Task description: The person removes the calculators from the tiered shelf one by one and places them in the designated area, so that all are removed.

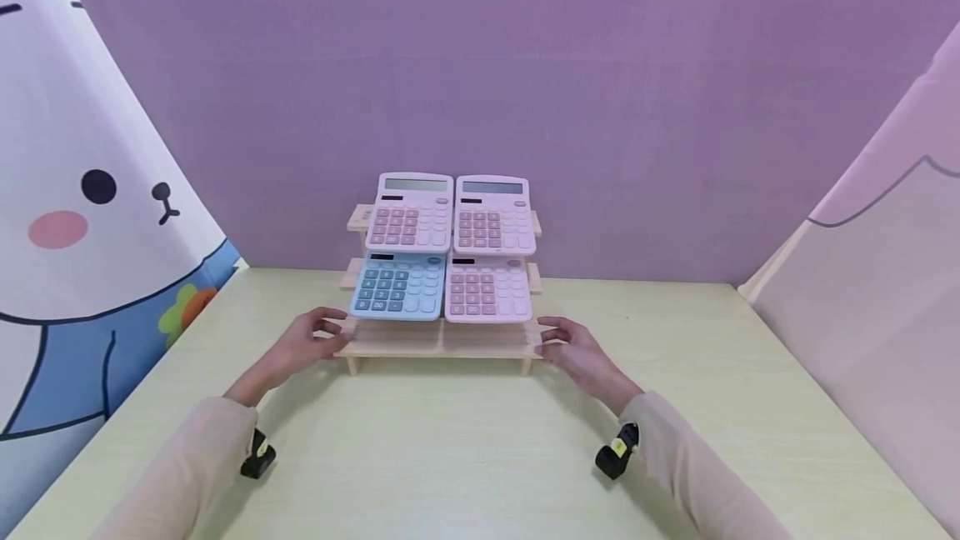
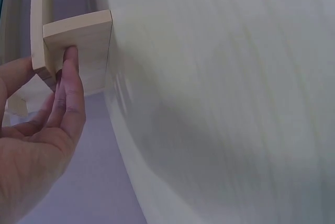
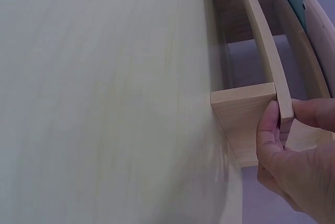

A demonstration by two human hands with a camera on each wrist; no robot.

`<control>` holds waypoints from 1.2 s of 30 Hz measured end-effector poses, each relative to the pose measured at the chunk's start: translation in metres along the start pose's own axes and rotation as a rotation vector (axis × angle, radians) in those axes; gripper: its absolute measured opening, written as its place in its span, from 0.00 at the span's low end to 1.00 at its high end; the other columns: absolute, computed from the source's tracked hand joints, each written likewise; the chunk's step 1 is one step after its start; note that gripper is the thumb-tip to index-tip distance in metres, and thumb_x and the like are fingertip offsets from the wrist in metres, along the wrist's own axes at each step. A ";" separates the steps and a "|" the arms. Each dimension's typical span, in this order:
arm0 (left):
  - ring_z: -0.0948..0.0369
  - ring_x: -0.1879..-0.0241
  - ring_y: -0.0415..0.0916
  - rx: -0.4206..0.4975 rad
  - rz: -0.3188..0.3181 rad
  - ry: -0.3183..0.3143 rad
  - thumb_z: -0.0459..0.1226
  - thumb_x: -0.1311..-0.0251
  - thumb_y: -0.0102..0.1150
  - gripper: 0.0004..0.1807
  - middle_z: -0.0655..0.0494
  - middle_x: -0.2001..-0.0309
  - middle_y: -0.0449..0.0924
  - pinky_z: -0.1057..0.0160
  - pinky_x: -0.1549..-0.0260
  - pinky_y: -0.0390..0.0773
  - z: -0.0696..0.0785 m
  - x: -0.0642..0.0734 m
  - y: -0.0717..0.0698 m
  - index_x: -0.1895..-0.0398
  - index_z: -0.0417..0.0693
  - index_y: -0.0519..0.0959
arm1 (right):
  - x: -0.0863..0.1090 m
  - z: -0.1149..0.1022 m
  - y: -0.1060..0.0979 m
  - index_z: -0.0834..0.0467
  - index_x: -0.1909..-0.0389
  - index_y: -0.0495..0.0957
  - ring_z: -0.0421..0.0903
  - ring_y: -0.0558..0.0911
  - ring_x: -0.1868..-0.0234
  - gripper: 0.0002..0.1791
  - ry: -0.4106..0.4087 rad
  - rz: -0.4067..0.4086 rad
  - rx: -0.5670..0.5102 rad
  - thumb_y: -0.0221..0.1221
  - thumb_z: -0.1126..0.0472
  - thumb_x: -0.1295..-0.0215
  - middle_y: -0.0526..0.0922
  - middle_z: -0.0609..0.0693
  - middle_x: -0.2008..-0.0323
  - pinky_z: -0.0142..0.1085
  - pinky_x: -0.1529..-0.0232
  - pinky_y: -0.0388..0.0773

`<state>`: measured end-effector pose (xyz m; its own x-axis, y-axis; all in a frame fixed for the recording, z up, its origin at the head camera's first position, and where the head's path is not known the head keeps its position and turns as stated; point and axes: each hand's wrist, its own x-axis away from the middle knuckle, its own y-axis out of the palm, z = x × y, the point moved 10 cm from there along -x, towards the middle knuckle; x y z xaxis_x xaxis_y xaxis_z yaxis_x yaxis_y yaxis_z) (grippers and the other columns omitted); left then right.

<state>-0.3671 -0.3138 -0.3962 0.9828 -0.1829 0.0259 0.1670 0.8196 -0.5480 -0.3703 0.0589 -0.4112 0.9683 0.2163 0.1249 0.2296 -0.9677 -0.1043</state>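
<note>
A stepped wooden rack [image 1: 442, 342] stands on the table with calculators on its upper two tiers. On the top tier sit a pink calculator [image 1: 409, 213] at left and another pink calculator [image 1: 494, 215] at right. Below them are a blue calculator [image 1: 397, 287] and a third pink calculator [image 1: 488, 290]. My left hand [image 1: 294, 346] pinches the left end of the bottom shelf, thumb above and fingers beneath, beside the rack's leg [image 2: 81, 51]. At the opposite end, my right hand [image 1: 587, 359] pinches the shelf [image 3: 269, 51] the same way. The bottom shelf carries no calculator.
The pale wood-grain table [image 1: 450, 457] extends around the rack on all sides. Behind it rises a purple cloth backdrop [image 1: 637, 107]. A cartoon-printed cloth [image 1: 82, 115] hangs at left, and a pale pink cloth [image 1: 870, 290] at right. Each wrist wears a small black camera [image 1: 618, 451].
</note>
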 end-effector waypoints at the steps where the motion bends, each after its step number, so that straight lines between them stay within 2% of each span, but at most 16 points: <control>1: 0.56 0.58 0.75 0.003 0.001 0.002 0.41 0.39 0.54 0.29 0.34 0.50 0.69 0.63 0.64 0.84 0.000 0.000 0.000 0.40 0.32 0.60 | 0.000 0.000 0.000 0.65 0.38 0.59 0.44 0.75 0.60 0.32 0.000 0.000 0.004 0.52 0.78 0.46 0.68 0.63 0.50 0.34 0.53 0.79; 23: 0.60 0.65 0.76 0.057 0.009 0.033 0.36 0.42 0.56 0.27 0.35 0.56 0.72 0.64 0.67 0.84 0.002 -0.002 0.000 0.43 0.29 0.62 | 0.002 0.001 0.002 0.68 0.36 0.55 0.41 0.75 0.60 0.32 -0.014 -0.028 0.015 0.51 0.76 0.44 0.68 0.61 0.51 0.34 0.54 0.78; 36: 0.61 0.67 0.76 0.079 0.016 0.017 0.35 0.42 0.57 0.26 0.37 0.57 0.72 0.64 0.66 0.84 0.001 -0.002 -0.002 0.44 0.29 0.63 | 0.005 -0.003 0.005 0.68 0.35 0.52 0.40 0.73 0.59 0.32 -0.026 -0.039 0.024 0.50 0.75 0.41 0.66 0.60 0.50 0.35 0.51 0.78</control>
<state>-0.3689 -0.3144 -0.3948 0.9841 -0.1778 0.0032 0.1574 0.8627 -0.4806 -0.3642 0.0548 -0.4081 0.9608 0.2572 0.1038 0.2690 -0.9552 -0.1230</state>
